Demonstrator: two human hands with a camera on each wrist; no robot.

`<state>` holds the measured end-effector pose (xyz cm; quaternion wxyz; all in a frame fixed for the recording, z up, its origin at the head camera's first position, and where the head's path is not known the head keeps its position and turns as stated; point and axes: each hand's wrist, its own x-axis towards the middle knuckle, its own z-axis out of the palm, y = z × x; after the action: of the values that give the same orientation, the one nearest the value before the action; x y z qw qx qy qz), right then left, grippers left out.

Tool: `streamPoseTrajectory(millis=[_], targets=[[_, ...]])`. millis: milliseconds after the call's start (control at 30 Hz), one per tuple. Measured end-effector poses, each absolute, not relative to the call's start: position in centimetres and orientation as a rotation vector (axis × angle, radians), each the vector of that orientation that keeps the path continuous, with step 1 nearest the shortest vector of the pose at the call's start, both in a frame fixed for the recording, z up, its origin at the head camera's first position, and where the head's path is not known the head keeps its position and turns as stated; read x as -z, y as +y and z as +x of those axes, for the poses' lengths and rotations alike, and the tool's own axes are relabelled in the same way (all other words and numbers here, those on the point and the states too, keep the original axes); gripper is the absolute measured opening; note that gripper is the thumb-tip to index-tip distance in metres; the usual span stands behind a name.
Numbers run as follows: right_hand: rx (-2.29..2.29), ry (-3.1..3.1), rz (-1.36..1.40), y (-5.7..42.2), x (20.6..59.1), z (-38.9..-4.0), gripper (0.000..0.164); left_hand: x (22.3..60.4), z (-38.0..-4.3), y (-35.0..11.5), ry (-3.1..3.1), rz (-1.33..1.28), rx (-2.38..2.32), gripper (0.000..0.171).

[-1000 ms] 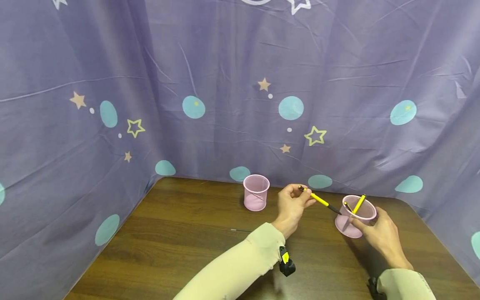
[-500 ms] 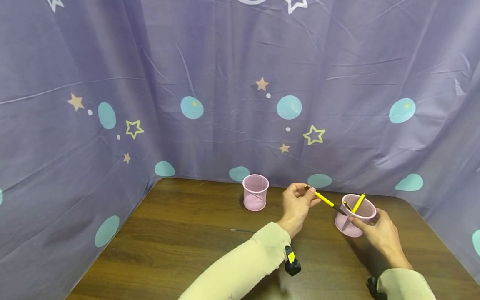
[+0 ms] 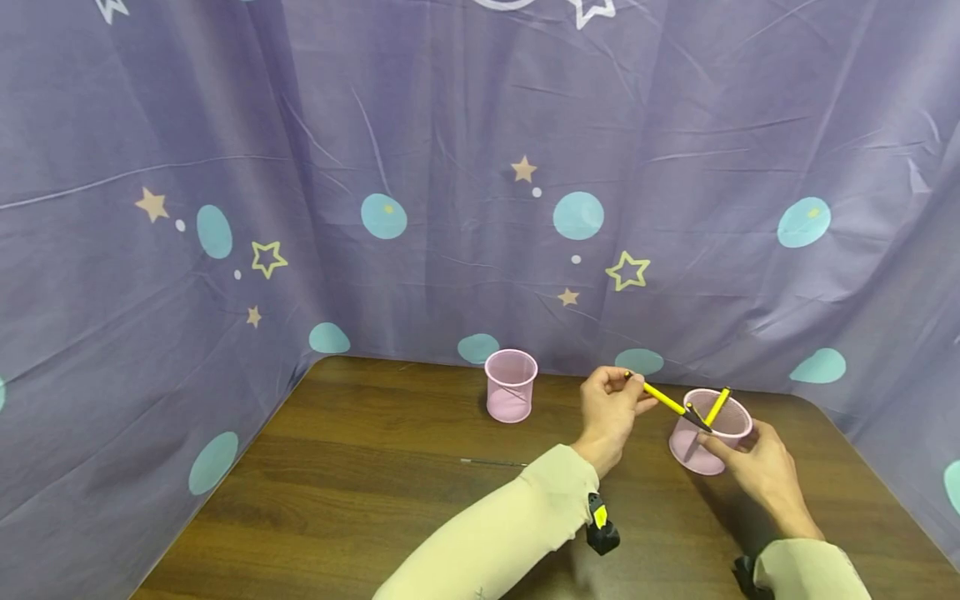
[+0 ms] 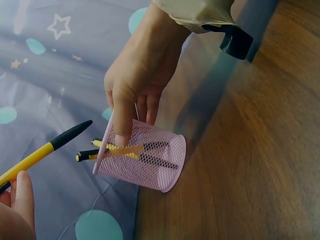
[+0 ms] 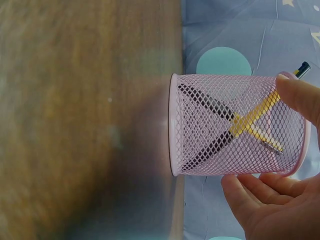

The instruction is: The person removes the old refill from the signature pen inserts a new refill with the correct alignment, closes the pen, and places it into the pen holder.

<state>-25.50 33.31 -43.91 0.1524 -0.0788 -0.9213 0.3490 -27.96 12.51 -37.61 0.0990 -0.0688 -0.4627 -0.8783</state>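
Note:
My left hand (image 3: 609,417) pinches a yellow pen (image 3: 663,398) with a black front end, near its back end. The pen slants down to the right, its dark tip overlapping the near rim of a pink mesh pen cup (image 3: 692,454) in the head view; in the left wrist view the tip points toward the cup's mouth. With thumb and fingers on opposite sides near the rim, my right hand (image 3: 767,477) grips this cup, which stands on the table. Two yellow-and-black pens (image 5: 242,125) cross inside it, seen through the mesh in the right wrist view.
A second pink mesh cup (image 3: 510,402) stands near the table's back edge, left of my left hand. One thin grey rod (image 3: 491,462) lies on the brown wooden table (image 3: 337,483), partly behind the left sleeve. A purple patterned curtain (image 3: 450,275) hangs behind.
My left hand has moved right with the pen, bringing its tip from left of the cup to over the rim. The right hand and cup have stayed put.

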Motion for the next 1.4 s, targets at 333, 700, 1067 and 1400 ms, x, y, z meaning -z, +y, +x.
streamPoseTrajectory(millis=[333, 700, 1067, 1400], targets=[[-1.047, -2.664, -0.226, 33.4, 44.0, -25.4, 0.089, 38.1, -28.0, 13.7, -1.348, -0.2, 2.562, 0.012], [-1.082, -2.649, -0.231, 33.3, 44.1, -25.3, 0.089, 38.4, -28.2, 14.5, -1.391, -0.157, 2.494, 0.013], [-1.073, -2.631, -0.223, 33.3, 43.8, -25.3, 0.088, 39.0, -28.3, 15.4, -1.436, -0.218, 2.42, 0.013], [-1.092, -2.622, -0.219, 33.2, 43.9, -25.3, 0.088, 39.1, -28.3, 16.4, -1.525, -0.16, 2.361, 0.015]])
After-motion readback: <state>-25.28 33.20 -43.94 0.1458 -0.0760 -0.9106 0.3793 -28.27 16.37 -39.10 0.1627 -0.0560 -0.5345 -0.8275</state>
